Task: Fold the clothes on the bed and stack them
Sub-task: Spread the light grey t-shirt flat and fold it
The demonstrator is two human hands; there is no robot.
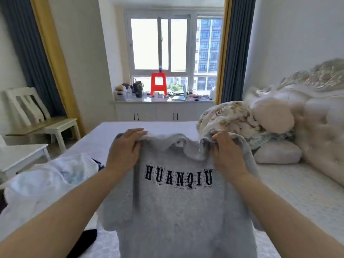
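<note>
A grey T-shirt (176, 211) with dark "HUANQIU" lettering hangs in front of me above the bed (290, 192), print facing me. My left hand (126, 148) grips its left shoulder and my right hand (227, 149) grips its right shoulder, fingers curled over the top edge. The collar sags between them. The shirt's lower part runs out of the frame at the bottom.
A white garment (46, 179) lies crumpled on the bed at the left, with dark cloth (83, 241) below it. A floral blanket (229, 118) and pillows (277, 151) sit by the padded headboard (316, 112) at right. White chair (35, 116) and windowsill clutter stand beyond.
</note>
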